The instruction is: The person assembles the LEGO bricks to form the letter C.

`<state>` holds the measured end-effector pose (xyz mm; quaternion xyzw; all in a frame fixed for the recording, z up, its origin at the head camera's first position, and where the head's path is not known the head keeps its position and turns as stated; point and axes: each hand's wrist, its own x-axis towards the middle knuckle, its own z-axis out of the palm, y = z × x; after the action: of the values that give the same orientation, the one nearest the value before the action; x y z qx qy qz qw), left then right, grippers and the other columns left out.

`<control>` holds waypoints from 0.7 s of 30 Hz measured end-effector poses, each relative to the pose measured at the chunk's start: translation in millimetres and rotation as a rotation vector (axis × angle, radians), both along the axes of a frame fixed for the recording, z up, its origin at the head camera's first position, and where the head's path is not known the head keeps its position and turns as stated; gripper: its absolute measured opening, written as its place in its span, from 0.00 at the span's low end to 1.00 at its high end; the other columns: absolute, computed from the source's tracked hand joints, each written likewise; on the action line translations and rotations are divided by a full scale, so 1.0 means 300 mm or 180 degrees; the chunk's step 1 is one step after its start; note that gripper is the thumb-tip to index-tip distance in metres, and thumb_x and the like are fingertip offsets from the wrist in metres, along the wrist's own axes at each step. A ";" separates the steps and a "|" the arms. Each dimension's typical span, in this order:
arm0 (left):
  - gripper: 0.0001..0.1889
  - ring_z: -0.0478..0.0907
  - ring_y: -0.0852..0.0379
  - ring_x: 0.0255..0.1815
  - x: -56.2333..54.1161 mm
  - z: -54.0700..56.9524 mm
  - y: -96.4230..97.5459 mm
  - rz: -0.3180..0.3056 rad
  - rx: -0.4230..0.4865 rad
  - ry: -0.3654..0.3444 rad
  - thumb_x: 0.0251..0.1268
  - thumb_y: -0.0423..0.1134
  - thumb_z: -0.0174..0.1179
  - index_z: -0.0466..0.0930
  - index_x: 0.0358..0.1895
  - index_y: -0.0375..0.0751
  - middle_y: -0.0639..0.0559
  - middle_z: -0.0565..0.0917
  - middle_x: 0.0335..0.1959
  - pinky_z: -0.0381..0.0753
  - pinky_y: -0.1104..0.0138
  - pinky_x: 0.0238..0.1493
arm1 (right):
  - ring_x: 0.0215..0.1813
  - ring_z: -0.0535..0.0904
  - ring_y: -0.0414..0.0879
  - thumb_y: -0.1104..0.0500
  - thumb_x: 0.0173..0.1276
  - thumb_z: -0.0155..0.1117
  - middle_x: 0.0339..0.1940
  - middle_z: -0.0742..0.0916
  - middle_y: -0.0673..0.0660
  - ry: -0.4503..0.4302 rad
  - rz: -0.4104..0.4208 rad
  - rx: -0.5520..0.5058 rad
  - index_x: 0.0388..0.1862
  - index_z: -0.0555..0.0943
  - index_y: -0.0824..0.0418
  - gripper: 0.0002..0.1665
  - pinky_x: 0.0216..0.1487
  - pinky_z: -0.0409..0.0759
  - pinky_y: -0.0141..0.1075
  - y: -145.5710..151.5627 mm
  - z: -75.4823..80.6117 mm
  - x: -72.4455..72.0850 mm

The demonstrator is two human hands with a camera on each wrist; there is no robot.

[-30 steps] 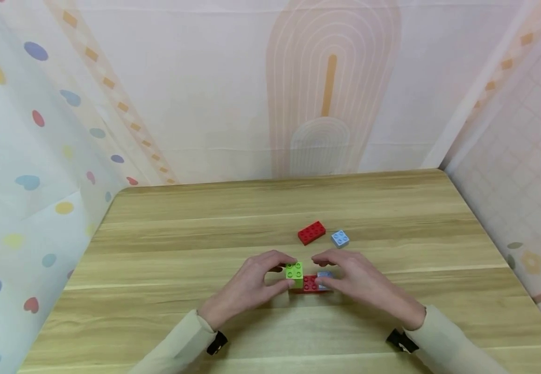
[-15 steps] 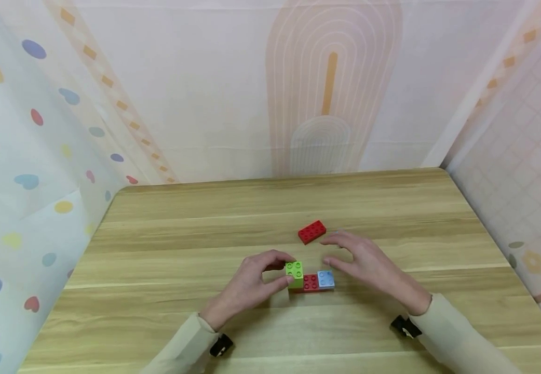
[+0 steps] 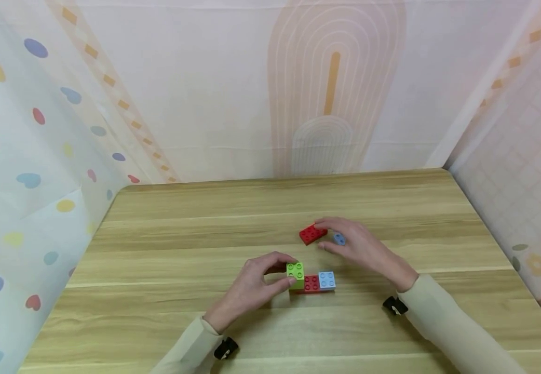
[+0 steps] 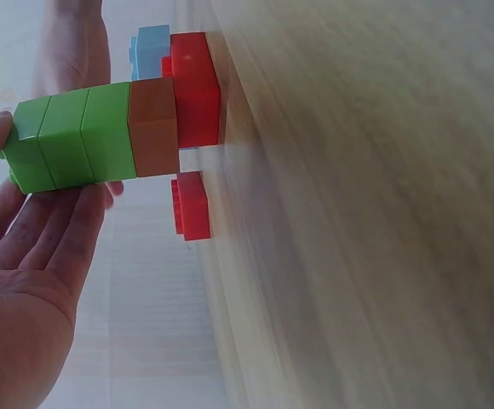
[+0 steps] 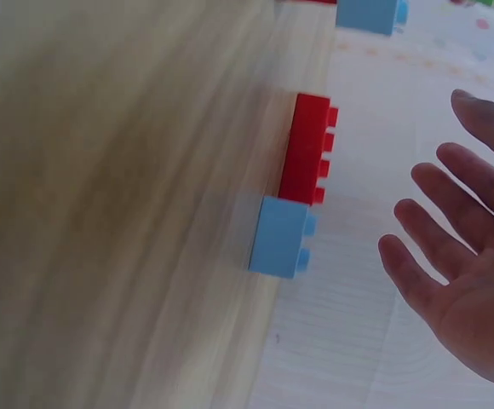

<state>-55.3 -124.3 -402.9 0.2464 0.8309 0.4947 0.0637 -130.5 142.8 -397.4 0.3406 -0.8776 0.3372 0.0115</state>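
Observation:
My left hand (image 3: 256, 283) holds the top of a tower of green bricks (image 4: 68, 136) between thumb and fingers. Below the green ones sits an orange-brown brick (image 4: 153, 128), which stands on one end of a long red brick (image 3: 311, 283). A light blue brick (image 3: 327, 280) is on that red brick's other end. With its fingers spread and nothing in them, my right hand (image 3: 356, 246) hovers over a loose red brick (image 5: 305, 149) and a loose light blue brick (image 5: 278, 237). In the head view the hand partly covers both loose bricks.
The bricks lie on a wood-grain table (image 3: 181, 223). A patterned cloth (image 3: 205, 104) hangs behind its far edge, and more printed cloth stands at the left and right sides.
My right hand has let go of the light blue brick on the long red one and moved away toward the loose bricks. The left hand stays at the green tower.

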 end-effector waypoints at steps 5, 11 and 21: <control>0.16 0.81 0.58 0.53 0.005 -0.003 0.001 0.0014 0.0039 -0.0024 0.66 0.39 0.67 0.80 0.55 0.47 0.59 0.83 0.51 0.80 0.63 0.56 | 0.66 0.74 0.55 0.52 0.68 0.69 0.66 0.79 0.58 -0.0128 0.0101 0.0115 0.65 0.77 0.61 0.29 0.65 0.73 0.53 -0.006 -0.001 -0.044; 0.17 0.81 0.59 0.53 0.004 -0.005 0.005 0.0016 0.0111 -0.0054 0.65 0.36 0.67 0.79 0.57 0.45 0.57 0.83 0.51 0.81 0.63 0.55 | 0.69 0.72 0.53 0.51 0.68 0.70 0.68 0.77 0.57 -0.0349 0.0219 0.0270 0.68 0.74 0.62 0.34 0.67 0.71 0.50 -0.013 -0.012 -0.094; 0.17 0.81 0.60 0.54 0.006 -0.006 0.005 0.0015 0.0142 -0.0084 0.65 0.37 0.67 0.79 0.56 0.46 0.58 0.83 0.51 0.80 0.63 0.56 | 0.61 0.76 0.49 0.50 0.66 0.72 0.68 0.78 0.56 -0.0634 0.0223 0.0498 0.69 0.73 0.60 0.36 0.63 0.76 0.46 -0.031 -0.029 -0.133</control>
<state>-53.5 -122.8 -404.6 0.2392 0.8194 0.5165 0.0680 -170.4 133.6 -406.0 0.3358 -0.8855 0.3001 -0.1141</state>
